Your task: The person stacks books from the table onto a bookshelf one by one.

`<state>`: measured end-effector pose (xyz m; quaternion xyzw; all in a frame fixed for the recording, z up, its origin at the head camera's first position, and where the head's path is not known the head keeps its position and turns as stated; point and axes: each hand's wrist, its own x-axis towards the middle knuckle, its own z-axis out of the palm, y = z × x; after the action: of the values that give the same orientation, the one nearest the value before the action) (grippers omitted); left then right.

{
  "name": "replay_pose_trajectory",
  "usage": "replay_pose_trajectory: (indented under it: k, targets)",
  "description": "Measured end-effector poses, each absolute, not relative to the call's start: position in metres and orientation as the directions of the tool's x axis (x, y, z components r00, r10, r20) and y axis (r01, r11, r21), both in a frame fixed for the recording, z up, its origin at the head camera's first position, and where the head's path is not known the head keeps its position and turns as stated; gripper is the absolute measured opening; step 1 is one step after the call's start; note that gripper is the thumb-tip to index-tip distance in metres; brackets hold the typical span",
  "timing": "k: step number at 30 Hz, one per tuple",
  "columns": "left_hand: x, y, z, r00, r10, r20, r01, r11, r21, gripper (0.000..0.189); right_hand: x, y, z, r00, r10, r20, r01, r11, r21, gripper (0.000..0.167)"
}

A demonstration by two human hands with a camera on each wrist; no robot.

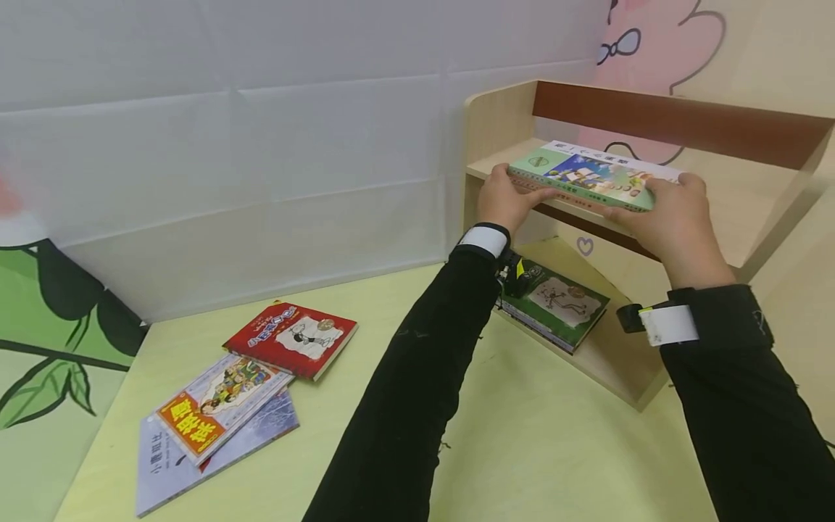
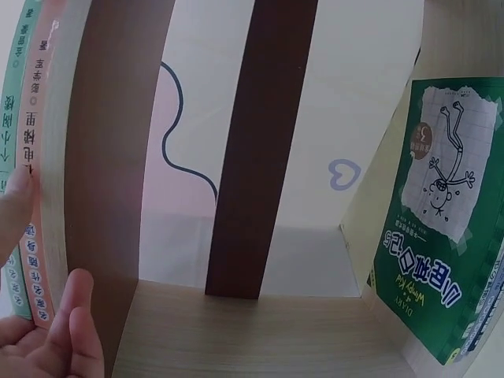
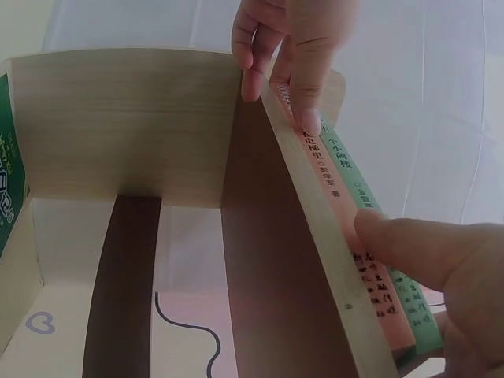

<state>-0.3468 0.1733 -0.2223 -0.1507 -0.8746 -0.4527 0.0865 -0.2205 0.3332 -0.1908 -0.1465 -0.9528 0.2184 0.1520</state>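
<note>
Paired books: a pale-green-spined book with a blue illustrated cover (image 1: pixel 596 174) lies on a pink-spined book (image 2: pixel 41 157), at the upper board's front edge on a pale wooden shelf unit with brown slats (image 1: pixel 502 109).
Left hand (image 1: pixel 505 201): grips the pair's left end, thumb on the spines.
Right hand (image 1: pixel 678 217): pinches the right end, fingers over the cover, thumb on the spines.
Lower board: a dark-green book with a white sketch panel (image 1: pixel 561 301) lies flat, apparently done.
Table: a red book with a white sketch panel (image 1: pixel 291 337), a white book with an orange title block (image 1: pixel 225 406) and a thin pale-blue book (image 1: pixel 261 431) overlap, apparently left to shelve.
Progress: seemingly partway; the pair is not yet released.
Head view: alone shows the table books.
Left wrist view: clearly shows blue-and-white edges beneath the dark-green book.
Right wrist view: shows the pink spine along the board; whether the board bears its full weight, I cannot tell.
</note>
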Motion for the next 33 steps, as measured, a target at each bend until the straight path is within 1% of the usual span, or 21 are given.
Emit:
replay_pose_trajectory:
  k: [3, 7, 10, 14, 18, 23, 30, 33]
  targets:
    - [-0.348, 0.173, -0.224, -0.94, 0.176, 0.292, 0.34, 0.549, 0.764, 0.088, -0.222, 0.333, -0.192, -0.917, 0.325, 0.233, 0.196, 0.874, -0.445, 0.082]
    - [-0.349, 0.173, -0.225, -0.935, 0.187, 0.302, 0.354, 0.565, 0.745, 0.087, -0.224, 0.332, -0.193, -0.927, 0.282, 0.248, 0.171, 0.905, -0.391, 0.079]
    - [-0.349, 0.172, -0.225, -0.932, 0.202, 0.301, 0.362, 0.576, 0.733, 0.089, -0.225, 0.331, -0.194, -0.932, 0.262, 0.25, 0.166, 0.923, -0.348, 0.077]
    - [-0.353, 0.165, -0.224, -0.938, 0.2, 0.283, 0.346, 0.602, 0.719, 0.093, -0.235, 0.327, -0.195, -0.939, 0.241, 0.245, 0.153, 0.932, -0.328, 0.078]
    - [-0.356, 0.156, -0.225, -0.945, 0.199, 0.259, 0.326, 0.631, 0.704, 0.096, -0.245, 0.322, -0.196, -0.946, 0.224, 0.233, 0.138, 0.932, -0.334, 0.08]
    - [-0.358, 0.143, -0.231, -0.948, 0.196, 0.251, 0.318, 0.64, 0.699, 0.094, -0.256, 0.313, -0.198, -0.951, 0.206, 0.231, 0.114, 0.928, -0.356, 0.083]
    - [-0.351, 0.128, -0.24, -0.947, 0.208, 0.244, 0.321, 0.616, 0.719, 0.093, -0.265, 0.311, -0.205, -0.942, 0.228, 0.248, 0.091, 0.882, -0.463, 0.086]
    - [-0.344, 0.116, -0.242, -0.94, 0.226, 0.254, 0.34, 0.61, 0.715, 0.095, -0.266, 0.314, -0.203, -0.939, 0.233, 0.254, 0.091, 0.878, -0.47, 0.089]
